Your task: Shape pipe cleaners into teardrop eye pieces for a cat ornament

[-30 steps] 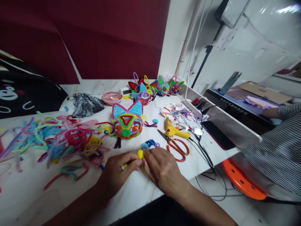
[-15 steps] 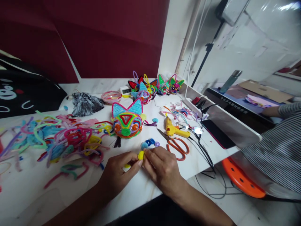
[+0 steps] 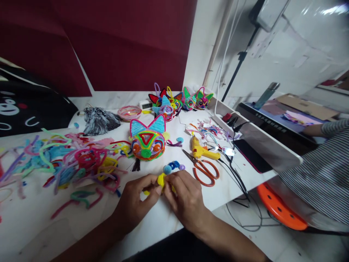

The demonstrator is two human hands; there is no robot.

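Between the fingertips of my left hand (image 3: 140,198) and my right hand (image 3: 185,193) is a yellow pipe cleaner (image 3: 161,179), bent into a small coil. Both hands are closed on it just above the white table, and the fingers hide part of it. Just beyond my fingers lie a light blue disc (image 3: 167,169) and several dark blue and purple pieces (image 3: 175,165). Behind them sits a cat-faced ornament (image 3: 147,142) wound from coloured pipe cleaners, with blue ears and orange eyes. Orange-handled scissors (image 3: 205,174) lie open to the right of my right hand.
Loose pipe cleaners (image 3: 81,160) cover the left side. A yellow glue gun (image 3: 203,150), its cord and a phone (image 3: 253,155) lie at right. Similar finished ornaments (image 3: 188,99) and a grey tassel bundle (image 3: 99,120) stand behind. Another person's striped sleeve (image 3: 335,127) shows far right.
My fingers have shifted slightly on the yellow pipe cleaner, and more of it now shows between and below the fingertips. The things on the table stay where they were.
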